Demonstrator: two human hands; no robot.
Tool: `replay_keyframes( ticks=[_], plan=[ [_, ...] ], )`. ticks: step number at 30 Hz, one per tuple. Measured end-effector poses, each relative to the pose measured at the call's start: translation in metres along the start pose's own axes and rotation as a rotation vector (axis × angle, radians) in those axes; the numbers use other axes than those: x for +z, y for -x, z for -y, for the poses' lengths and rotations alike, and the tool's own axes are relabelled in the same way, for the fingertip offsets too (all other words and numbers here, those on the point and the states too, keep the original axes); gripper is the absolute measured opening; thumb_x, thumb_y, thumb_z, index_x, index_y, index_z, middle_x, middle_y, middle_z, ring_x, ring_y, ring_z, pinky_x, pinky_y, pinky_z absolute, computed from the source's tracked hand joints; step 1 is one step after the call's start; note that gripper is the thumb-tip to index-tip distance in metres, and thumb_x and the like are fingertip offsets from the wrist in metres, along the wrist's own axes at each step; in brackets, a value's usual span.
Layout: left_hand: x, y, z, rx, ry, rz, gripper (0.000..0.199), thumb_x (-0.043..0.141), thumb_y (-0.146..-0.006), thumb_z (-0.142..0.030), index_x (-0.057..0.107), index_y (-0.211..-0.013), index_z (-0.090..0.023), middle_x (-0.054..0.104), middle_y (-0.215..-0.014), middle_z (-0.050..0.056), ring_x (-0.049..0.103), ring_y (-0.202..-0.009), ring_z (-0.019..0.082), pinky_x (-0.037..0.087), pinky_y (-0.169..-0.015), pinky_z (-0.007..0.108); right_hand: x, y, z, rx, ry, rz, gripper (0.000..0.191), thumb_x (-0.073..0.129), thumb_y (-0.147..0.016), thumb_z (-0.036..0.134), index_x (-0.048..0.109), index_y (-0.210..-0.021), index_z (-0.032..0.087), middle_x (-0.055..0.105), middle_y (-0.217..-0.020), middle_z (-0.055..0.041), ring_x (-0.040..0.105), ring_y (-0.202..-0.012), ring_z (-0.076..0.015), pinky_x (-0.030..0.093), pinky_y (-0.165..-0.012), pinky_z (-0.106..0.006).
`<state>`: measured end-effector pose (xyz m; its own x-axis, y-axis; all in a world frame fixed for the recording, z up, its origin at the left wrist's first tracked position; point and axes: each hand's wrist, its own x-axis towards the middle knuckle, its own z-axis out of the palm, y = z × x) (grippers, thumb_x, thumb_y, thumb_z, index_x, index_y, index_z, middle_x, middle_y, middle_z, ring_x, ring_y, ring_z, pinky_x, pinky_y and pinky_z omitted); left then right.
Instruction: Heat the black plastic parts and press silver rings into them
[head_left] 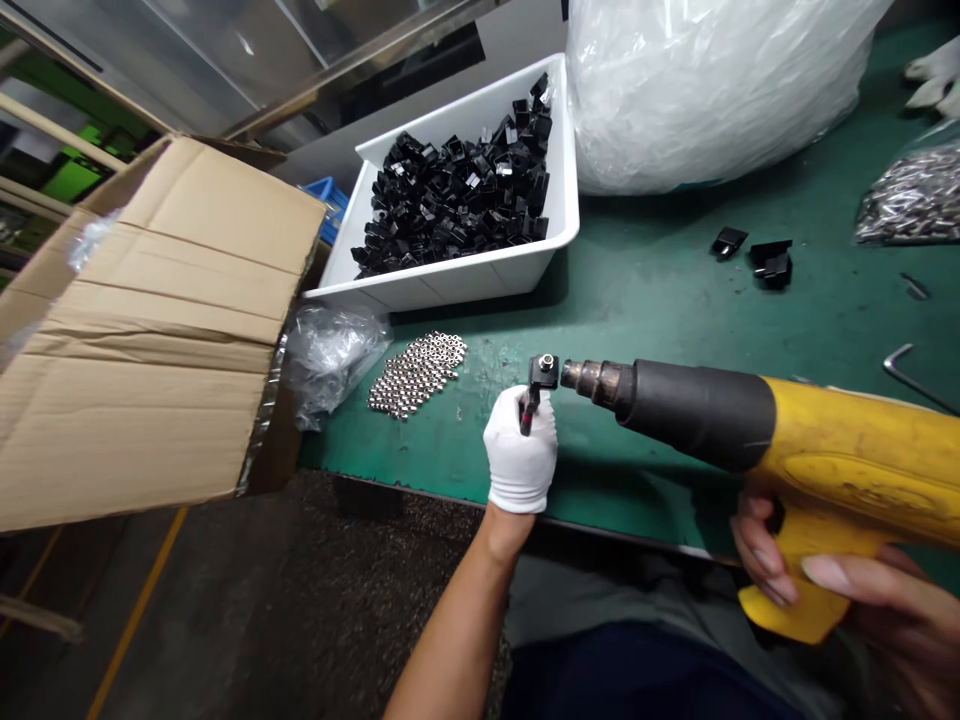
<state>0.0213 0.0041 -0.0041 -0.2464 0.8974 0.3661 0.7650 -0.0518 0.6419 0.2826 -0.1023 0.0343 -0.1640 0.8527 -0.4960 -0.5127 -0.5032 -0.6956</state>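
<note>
My left hand [521, 455], in a white glove, is closed around a small black part [543, 371] with a shiny metal fitting [547, 361] on its top. A dark piece with a bit of red sticks up from the same fist. Bare and ungloved, my right hand [885, 590] grips the handle of a yellow heat gun [862, 450] with a black barrel. The gun's stepped metal nozzle [600, 383] points left, a small gap from the black part. Left of my glove, many small metal fittings [418, 374] lie on the green table [645, 290].
A white bin [450, 285] full of black parts stands behind. Around it are a cardboard box [157, 340], crumpled plastic [334, 360] and a large plastic bag [720, 90]. Two loose black parts [771, 263], a bag of metal pieces [911, 195] and a hex key [915, 378] lie right.
</note>
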Motion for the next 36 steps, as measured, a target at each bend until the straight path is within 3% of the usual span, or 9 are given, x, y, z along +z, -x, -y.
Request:
replay_keyframes(
  ticks=[16, 36],
  plan=[
    [-0.0014, 0.0000, -0.0019, -0.011, -0.006, 0.012, 0.020, 0.056, -0.092, -0.037, 0.063, -0.089, -0.018, 0.063, -0.077, 0.003, 0.057, -0.069, 0.013, 0.047, -0.071, 0.024, 0.0059, 0.0010, 0.0010, -0.007, 0.005, -0.056, 0.028, 0.056, -0.075, 0.034, 0.060, -0.100, 0.024, 0.057, -0.071, -0.0072, 0.046, -0.057, -0.0203, 0.041, -0.052, -0.033],
    [-0.0023, -0.0002, -0.0032, -0.018, 0.015, 0.016, 0.019, 0.056, -0.092, -0.036, 0.062, -0.090, -0.018, 0.062, -0.076, 0.002, 0.056, -0.067, 0.012, 0.046, -0.070, 0.024, 0.0001, 0.0017, 0.0022, 0.025, 0.010, -0.013, 0.029, 0.060, -0.075, 0.036, 0.060, -0.101, 0.025, 0.057, -0.072, -0.0068, 0.049, -0.058, -0.0206, 0.041, -0.052, -0.033]
  ],
)
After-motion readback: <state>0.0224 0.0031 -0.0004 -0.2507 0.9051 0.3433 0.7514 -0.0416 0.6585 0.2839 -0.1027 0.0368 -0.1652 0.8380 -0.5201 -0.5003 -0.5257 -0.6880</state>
